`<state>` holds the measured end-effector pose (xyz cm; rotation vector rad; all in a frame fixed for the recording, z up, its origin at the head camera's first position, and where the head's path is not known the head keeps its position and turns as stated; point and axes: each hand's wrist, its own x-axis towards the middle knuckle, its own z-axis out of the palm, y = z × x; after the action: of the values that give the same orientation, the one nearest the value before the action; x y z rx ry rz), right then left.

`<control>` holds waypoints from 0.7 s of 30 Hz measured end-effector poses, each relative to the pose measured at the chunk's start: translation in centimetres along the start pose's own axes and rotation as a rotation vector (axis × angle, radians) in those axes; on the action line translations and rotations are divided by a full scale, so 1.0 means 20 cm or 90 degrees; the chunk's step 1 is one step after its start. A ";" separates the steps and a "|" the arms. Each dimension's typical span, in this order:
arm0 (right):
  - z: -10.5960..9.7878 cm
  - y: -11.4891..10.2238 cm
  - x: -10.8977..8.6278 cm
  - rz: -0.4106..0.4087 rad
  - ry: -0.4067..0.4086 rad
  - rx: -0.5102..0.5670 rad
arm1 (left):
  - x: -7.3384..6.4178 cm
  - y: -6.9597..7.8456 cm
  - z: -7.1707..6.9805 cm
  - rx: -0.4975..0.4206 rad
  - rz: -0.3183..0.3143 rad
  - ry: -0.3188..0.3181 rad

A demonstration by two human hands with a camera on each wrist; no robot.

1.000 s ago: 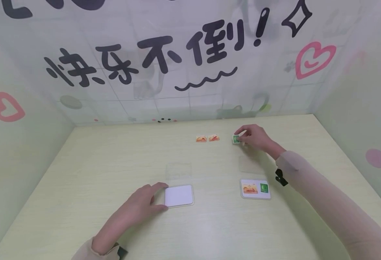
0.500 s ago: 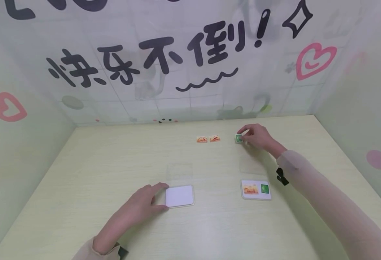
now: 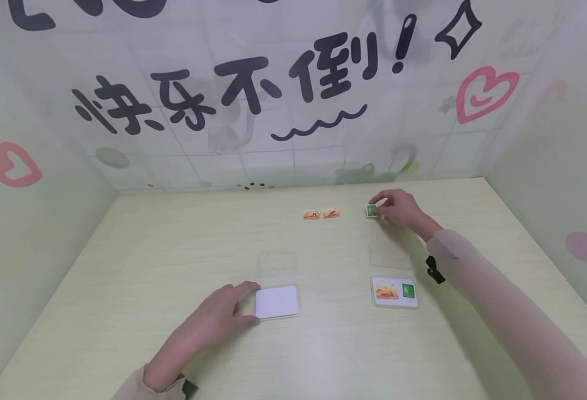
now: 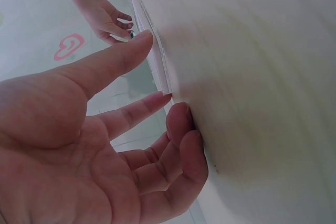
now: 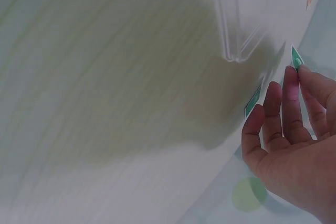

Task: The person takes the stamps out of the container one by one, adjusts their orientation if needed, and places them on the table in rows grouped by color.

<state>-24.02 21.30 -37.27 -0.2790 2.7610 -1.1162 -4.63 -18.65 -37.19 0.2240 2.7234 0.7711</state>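
Observation:
My left hand (image 3: 218, 314) holds a white card (image 3: 277, 301) in a clear tray at its left side, thumb and index fingertips on opposite edges. At the back right of the table, my right hand (image 3: 398, 210) pinches a small green stamp (image 3: 371, 210) between thumb and fingertip. In the right wrist view this stamp (image 5: 297, 57) is tilted up, and a second green stamp (image 5: 253, 100) lies on the table below the fingers. Two orange stamps, one (image 3: 311, 214) beside the other (image 3: 331, 213), lie left of that hand. Another card (image 3: 395, 303) bears an orange stamp (image 3: 386, 291) and a green one (image 3: 408, 291).
Behind the white card lies a clear plastic cover (image 3: 277, 264); a second clear cover (image 3: 388, 255) lies behind the stamped card. A printed wall (image 3: 293, 122) with dark lettering closes off the table's (image 3: 148, 266) back, and panels stand at both sides.
My right hand has drawn slightly to the right and back, taking the pinched green stamp with it. The left hand stays at the white card.

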 end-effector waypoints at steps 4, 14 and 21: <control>-0.01 0.00 0.00 0.000 -0.001 0.001 | 0.00 0.00 0.00 -0.006 0.003 0.000; 0.00 0.00 0.01 0.015 0.007 -0.021 | 0.00 0.00 0.00 -0.004 -0.001 -0.002; 0.00 0.01 0.02 0.021 0.004 -0.035 | -0.01 0.00 0.00 -0.009 0.004 0.002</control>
<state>-24.42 21.26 -37.45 -0.2360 2.7941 -1.0353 -4.49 -18.78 -37.17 0.2279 2.7209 0.7931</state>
